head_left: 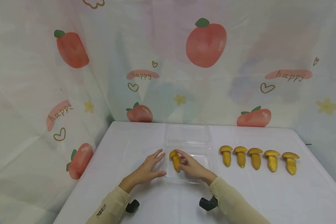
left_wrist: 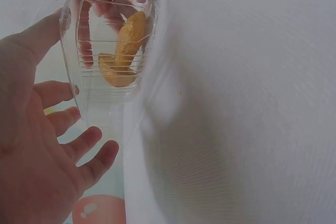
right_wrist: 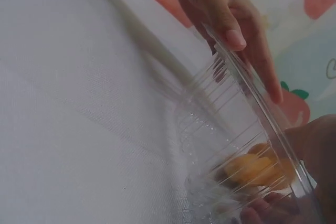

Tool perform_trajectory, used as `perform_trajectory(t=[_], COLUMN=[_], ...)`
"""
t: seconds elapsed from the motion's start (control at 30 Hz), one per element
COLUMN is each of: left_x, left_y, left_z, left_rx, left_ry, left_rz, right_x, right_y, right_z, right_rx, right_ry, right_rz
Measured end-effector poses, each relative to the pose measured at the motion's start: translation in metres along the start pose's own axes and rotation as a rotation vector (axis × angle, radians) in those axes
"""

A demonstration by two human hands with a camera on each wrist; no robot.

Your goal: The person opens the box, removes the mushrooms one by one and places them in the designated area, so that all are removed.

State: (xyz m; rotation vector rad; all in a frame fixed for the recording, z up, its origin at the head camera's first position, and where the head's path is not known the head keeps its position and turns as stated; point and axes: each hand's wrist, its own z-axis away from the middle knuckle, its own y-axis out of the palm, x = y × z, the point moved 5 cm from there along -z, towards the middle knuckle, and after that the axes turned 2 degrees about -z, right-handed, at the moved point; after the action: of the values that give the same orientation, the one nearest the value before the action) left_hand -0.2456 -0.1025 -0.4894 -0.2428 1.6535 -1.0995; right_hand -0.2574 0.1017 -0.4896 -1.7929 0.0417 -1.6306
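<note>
A clear plastic box (head_left: 190,179), its lid (head_left: 187,134) folded back behind it, sits on the table. Inside its left part lies a yellow mushroom (head_left: 175,161), cap toward the back. My right hand (head_left: 194,168) reaches into the box and holds this mushroom, forefinger at the cap and thumb by the stem; box ribs partly blur the contact in the right wrist view. Along the box's left side, my left hand (head_left: 147,169) has its fingers spread. In the left wrist view, its thumb and fingertips (left_wrist: 71,90) are at the box's rim.
Several more yellow mushrooms (head_left: 255,158) stand in a row to the right of the box, caps toward the back. A white cloth covers the table (head_left: 168,205). Behind and to the left hangs a printed curtain (head_left: 168,46). Each wrist carries a dark camera mount (head_left: 208,203).
</note>
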Motion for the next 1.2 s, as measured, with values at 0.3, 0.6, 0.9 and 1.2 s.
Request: perform_trajectory(t=[0.3, 0.6, 0.9, 1.2], left_x=[0.000, 0.000, -0.001, -0.003], left_y=[-0.001, 0.000, 0.000, -0.001], left_z=[0.000, -0.001, 0.000, -0.001], left_rx=[-0.004, -0.014, -0.003, -0.004], left_ry=[0.013, 0.016, 0.002, -0.005], left_rz=[-0.009, -0.001, 0.002, -0.009], right_x=[-0.004, -0.007, -0.004, 0.004], right_y=[0.006, 0.007, 0.003, -0.007], right_z=[-0.011, -0.011, -0.007, 0.001], right_rx=[0.016, -0.041, -0.074, -0.044], right_ry=[-0.043, 0.013, 0.003, -0.053], right_rz=[0.039, 0.041, 0.010, 0.002])
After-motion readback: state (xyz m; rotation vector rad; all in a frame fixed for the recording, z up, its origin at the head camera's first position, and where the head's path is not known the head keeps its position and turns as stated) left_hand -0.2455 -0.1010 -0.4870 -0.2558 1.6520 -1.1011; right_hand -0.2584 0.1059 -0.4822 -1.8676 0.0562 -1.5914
